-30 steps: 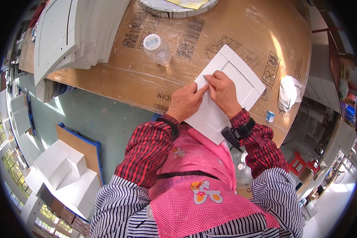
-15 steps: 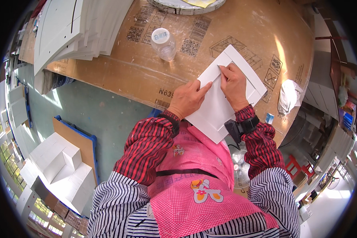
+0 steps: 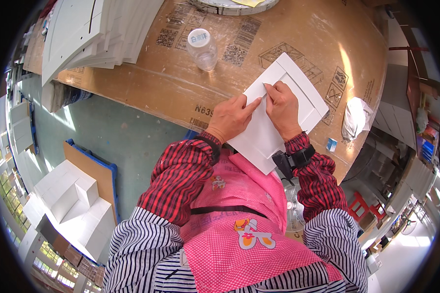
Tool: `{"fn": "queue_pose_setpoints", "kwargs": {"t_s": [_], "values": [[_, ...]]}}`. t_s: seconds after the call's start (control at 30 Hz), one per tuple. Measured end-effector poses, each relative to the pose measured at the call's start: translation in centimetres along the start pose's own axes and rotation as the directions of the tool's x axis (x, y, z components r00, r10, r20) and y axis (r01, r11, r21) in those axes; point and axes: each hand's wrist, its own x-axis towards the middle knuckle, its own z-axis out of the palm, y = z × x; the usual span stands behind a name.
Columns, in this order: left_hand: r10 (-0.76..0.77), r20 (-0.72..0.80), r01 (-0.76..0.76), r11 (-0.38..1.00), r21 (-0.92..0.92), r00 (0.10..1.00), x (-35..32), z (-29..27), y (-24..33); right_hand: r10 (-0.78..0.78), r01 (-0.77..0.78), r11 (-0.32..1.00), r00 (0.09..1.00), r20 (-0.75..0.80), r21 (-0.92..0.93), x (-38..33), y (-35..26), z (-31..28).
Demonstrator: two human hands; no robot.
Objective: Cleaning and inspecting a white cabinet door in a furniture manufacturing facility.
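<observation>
the right grip (image 3: 282, 110) is pinched closed on a thin, dark piece (image 3: 264, 85) at the white panel (image 3: 264, 132), which overhangs the bench (image 3: 146, 93). the left grip (image 3: 230, 117) extends its index finger over the panel; i cannot tell whether it clamps. i see a clear bottle (image 3: 204, 54) beyond, a white bag (image 3: 355, 119) rightward. blue characters mark the bottle cap (image 3: 198, 37).

Grey-green floor (image 3: 132, 141) spreading beside a cardboard-covered table (image 3: 146, 88), sunlight (image 3: 345, 61) streaking across both, gridded windows (image 3: 9, 193) glowing along the left, a red stool (image 3: 359, 197) standing at the right
</observation>
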Motion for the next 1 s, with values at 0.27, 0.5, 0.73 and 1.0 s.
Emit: {"fn": "queue_pose_setpoints", "kwargs": {"t_s": [0.27, 0.5, 0.73, 1.0], "values": [[0.000, -0.005, 0.001, 1.000, 0.011, 1.000, -0.1, 0.1, -0.1, 0.038, -0.039, 0.999, 0.999, 0.018, 0.018, 0.1, 0.1, 0.0], [-0.002, -0.015, 0.002, 1.000, 0.009, 1.000, -0.1, 0.1, 0.0, 0.085, -0.085, 0.995, 0.996, 0.001, 0.050, 0.2, 0.1, 0.0], [-0.001, 0.014, 0.001, 1.000, 0.019, 1.000, -0.1, -0.1, 0.1, 0.091, -0.090, 0.991, 0.996, -0.008, 0.096, 0.1, 0.0, 0.1], [-0.005, -0.026, 0.005, 1.000, -0.006, 1.000, -0.2, -0.1, -0.2, 0.025, -0.027, 0.993, 0.999, 0.020, 0.118, 0.1, -1.1, 0.4]]}}
